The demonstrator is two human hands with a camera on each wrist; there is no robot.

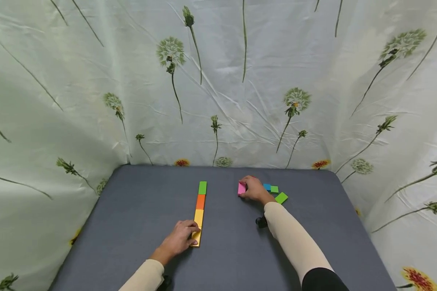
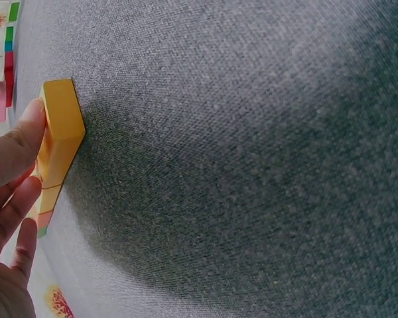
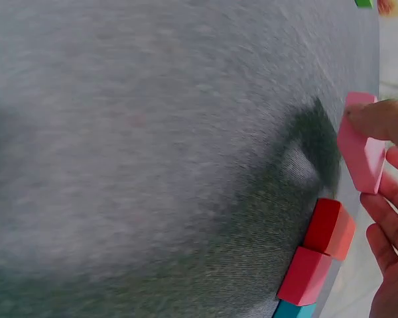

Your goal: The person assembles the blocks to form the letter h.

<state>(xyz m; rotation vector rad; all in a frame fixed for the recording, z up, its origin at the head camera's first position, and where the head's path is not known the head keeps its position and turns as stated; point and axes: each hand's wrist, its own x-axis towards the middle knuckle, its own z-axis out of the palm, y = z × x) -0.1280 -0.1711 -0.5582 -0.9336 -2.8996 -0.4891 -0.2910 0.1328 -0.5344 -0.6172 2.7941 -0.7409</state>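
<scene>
Left hand [image 1: 180, 235] resting on a yellow block [image 2: 65, 111], right hand [image 1: 255, 189] pinching a pink block [image 1: 242, 188].
On the left of the grey worktop [image 1: 149, 194], the left hand lay loosely bent, thumb and fingertips touching the near end of a row; a second yellow block [image 1: 199, 216], an orange block [image 1: 200, 201] and a green block [image 1: 202, 187] ran on from it toward the far side, end to end. Well to the right, the right hand's thumb and fingers were closed about the pink block, just left of two red blocks [image 3: 328, 226]. Next came a blue block [image 1: 267, 187] touching a small green block [image 1: 274, 189], and another green block [image 1: 281, 197] lay askew, nearer and farther right.
</scene>
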